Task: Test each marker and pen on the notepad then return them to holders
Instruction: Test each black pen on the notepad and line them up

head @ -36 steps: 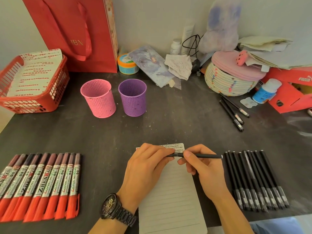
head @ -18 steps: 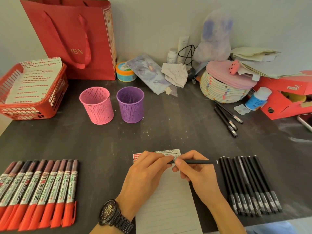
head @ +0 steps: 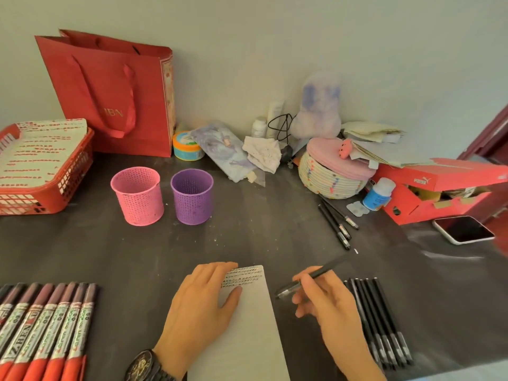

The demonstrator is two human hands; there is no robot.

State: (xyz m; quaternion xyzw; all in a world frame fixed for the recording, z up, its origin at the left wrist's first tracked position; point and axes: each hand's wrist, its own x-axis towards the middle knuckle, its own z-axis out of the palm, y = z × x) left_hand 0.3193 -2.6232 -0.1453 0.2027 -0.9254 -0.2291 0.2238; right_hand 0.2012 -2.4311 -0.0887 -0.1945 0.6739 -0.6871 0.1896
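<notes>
My left hand (head: 204, 303) lies flat on the white lined notepad (head: 247, 328), fingers over its upper left part beside rows of dark test marks. Just right of the notepad, my right hand (head: 327, 301) grips a black pen (head: 310, 279) tilted with its cap end toward the pad. A row of red-capped markers (head: 49, 334) lies at the lower left. Several black pens (head: 376, 320) lie in a row at the lower right, partly under my right hand. A pink holder (head: 137, 199) and a purple holder (head: 192, 196) stand behind the pad.
A red basket (head: 68, 182) with paper sits far left, a red bag (head: 115, 97) behind it. Three more black pens (head: 336, 220) lie near a woven basket (head: 330, 180). A phone (head: 463, 229) and red shoebox (head: 439, 193) are at the right.
Both hands held the pen over the pad's top before. My left hand has let go and settled flat on the pad; my right hand has carried the pen off to the right.
</notes>
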